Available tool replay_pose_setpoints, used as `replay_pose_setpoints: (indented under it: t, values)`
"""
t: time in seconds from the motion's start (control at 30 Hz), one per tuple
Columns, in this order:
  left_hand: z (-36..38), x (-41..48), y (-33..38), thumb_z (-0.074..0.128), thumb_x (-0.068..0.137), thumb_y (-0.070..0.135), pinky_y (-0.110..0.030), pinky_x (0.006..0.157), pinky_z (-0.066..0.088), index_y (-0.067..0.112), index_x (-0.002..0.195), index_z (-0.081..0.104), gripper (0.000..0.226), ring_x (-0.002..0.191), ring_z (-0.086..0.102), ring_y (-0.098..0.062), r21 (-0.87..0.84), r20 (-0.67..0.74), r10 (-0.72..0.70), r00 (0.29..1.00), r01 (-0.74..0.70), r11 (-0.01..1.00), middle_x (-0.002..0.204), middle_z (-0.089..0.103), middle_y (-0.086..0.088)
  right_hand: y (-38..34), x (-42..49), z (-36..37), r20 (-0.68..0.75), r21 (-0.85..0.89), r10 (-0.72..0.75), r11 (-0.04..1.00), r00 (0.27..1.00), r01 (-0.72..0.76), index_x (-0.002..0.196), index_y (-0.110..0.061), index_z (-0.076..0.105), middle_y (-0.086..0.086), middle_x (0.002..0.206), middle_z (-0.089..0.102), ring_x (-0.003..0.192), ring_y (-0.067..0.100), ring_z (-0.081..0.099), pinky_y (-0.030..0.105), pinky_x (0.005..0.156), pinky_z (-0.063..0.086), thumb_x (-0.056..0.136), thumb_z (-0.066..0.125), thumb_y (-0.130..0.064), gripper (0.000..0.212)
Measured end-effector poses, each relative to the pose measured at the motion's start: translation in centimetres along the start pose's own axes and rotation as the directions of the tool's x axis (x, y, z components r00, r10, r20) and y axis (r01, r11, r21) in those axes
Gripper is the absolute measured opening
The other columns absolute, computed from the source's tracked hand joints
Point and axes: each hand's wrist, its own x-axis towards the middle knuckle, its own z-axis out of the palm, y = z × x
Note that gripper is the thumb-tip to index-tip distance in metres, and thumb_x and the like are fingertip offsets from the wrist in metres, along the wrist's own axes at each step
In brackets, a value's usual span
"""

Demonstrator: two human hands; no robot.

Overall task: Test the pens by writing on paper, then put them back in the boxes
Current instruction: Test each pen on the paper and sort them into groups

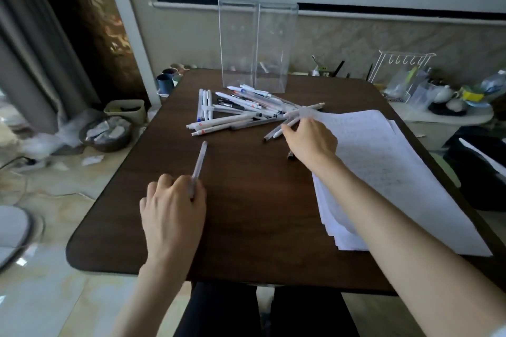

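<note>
The left hand (175, 199) is gripping a translucent pen (200, 161), likely keeping it ready for testing. The right hand (309, 139) is pinching a white pen (287, 124) at the pen pile (241, 109) ahead of it, with the paper stack (383, 166) just to its right.

We take this for a room at home: a curtain (32, 62) at 10 o'clock, a bin (109, 147) on the tiled floor (41, 295), a teapot (443, 94) and wire rack (404, 58) at 2 o'clock.
</note>
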Motion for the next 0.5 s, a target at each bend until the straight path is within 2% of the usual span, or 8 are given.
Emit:
replay_pose_setpoints:
  t: [0.07, 0.13, 0.2, 0.27, 0.33, 0.4, 0.47, 0.5]
  values:
    - [0.2, 0.0, -0.7, 0.062, 0.085, 0.027, -0.045, 0.076, 0.037, 0.011, 0.098, 0.068, 0.021, 0.091, 0.048, -0.039, 0.106, 0.047, -0.069, 0.996, 0.064, 0.992, 0.096, 0.055, -0.016, -0.5, 0.5, 1.1, 0.029, -0.091, 0.048, 0.995, 0.998, -0.045, 0.089, -0.01, 0.056, 0.004, 0.084, 0.063, 0.083, 0.026, 0.063, 0.029, 0.057, 0.038, 0.094, 0.052, -0.04, 0.031]
    - [0.4, 0.1, -0.7, 0.063, 0.084, 0.031, -0.047, 0.08, 0.037, 0.013, 0.106, 0.066, 0.029, 0.097, 0.046, -0.039, 0.151, 0.072, -0.077, 0.994, 0.065, 0.986, 0.103, 0.053, -0.017, -1.0, 0.5, 1.5, 0.035, -0.1, 0.098, 0.991, 0.995, -0.094, 0.113, -0.005, 0.051, 0.01, 0.105, 0.063, 0.097, 0.028, 0.062, 0.031, 0.066, 0.04, 0.092, 0.057, -0.032, 0.035]
    - [0.7, 0.2, -0.5, 0.061, 0.085, 0.033, -0.047, 0.081, 0.036, 0.014, 0.109, 0.065, 0.031, 0.099, 0.046, -0.038, 0.167, 0.07, -0.065, 0.995, 0.053, 0.985, 0.105, 0.052, -0.016, -1.3, 0.5, 1.4, 0.051, -0.076, 0.139, 0.988, 0.989, -0.134, 0.119, -0.003, 0.048, 0.011, 0.112, 0.061, 0.103, 0.029, 0.06, 0.032, 0.069, 0.041, 0.091, 0.058, -0.027, 0.038]
    - [0.8, 0.2, -0.6, 0.06, 0.085, 0.034, -0.048, 0.083, 0.035, 0.014, 0.11, 0.064, 0.032, 0.101, 0.045, -0.038, 0.171, 0.073, -0.069, 0.995, 0.056, 0.984, 0.107, 0.052, -0.016, -1.3, 0.6, 1.0, 0.099, -0.063, 0.163, 0.986, 0.982, -0.157, 0.113, -0.005, 0.052, 0.009, 0.104, 0.062, 0.098, 0.027, 0.061, 0.03, 0.067, 0.042, 0.09, 0.057, -0.023, 0.029]
    - [0.9, 0.1, -0.5, 0.06, 0.085, 0.035, -0.049, 0.087, 0.034, 0.013, 0.113, 0.062, 0.035, 0.106, 0.042, -0.039, 0.155, 0.081, -0.09, 0.993, 0.076, 0.985, 0.112, 0.05, -0.017, -0.7, 0.8, 0.3, 0.161, -0.032, 0.158, 0.987, 0.974, -0.155, 0.092, -0.01, 0.052, 0.005, 0.084, 0.059, 0.082, 0.023, 0.06, 0.028, 0.059, 0.04, 0.088, 0.054, -0.018, 0.01]
    - [0.8, 0.1, -0.2, 0.064, 0.084, 0.032, -0.052, 0.091, 0.032, 0.01, 0.114, 0.06, 0.038, 0.111, 0.038, -0.039, 0.085, 0.047, -0.05, 0.998, 0.046, 0.995, 0.117, 0.048, -0.018, -0.2, 1.1, -0.5, 0.245, 0.155, 0.165, 0.966, 0.955, -0.206, 0.075, -0.011, 0.048, 0.003, 0.066, 0.05, 0.058, 0.018, 0.05, 0.024, 0.047, 0.032, 0.083, 0.052, -0.013, 0.01]
    - [0.9, 0.1, 0.6, 0.064, 0.085, 0.031, -0.05, 0.09, 0.034, 0.01, 0.113, 0.06, 0.036, 0.109, 0.037, -0.035, -0.033, -0.007, 0.08, 0.997, -0.08, 0.996, 0.116, 0.05, -0.016, 0.4, 0.7, -1.7, 0.371, 0.425, 0.168, 0.843, 0.913, -0.328, 0.07, -0.011, 0.05, 0.005, 0.059, 0.049, 0.044, 0.012, 0.039, 0.019, 0.037, 0.027, 0.081, 0.051, -0.009, 0.011]
    - [1.0, 0.1, 1.3, 0.061, 0.085, 0.035, -0.047, 0.088, 0.036, 0.012, 0.111, 0.062, 0.035, 0.107, 0.039, -0.032, -0.098, -0.009, 0.153, 0.988, -0.153, 0.983, 0.113, 0.051, -0.013, 0.8, 0.1, -2.5, 0.431, 0.501, 0.141, 0.784, 0.891, -0.367, 0.072, -0.01, 0.053, 0.006, 0.059, 0.052, 0.042, 0.011, 0.04, 0.017, 0.034, 0.027, 0.082, 0.052, -0.009, 0.01]
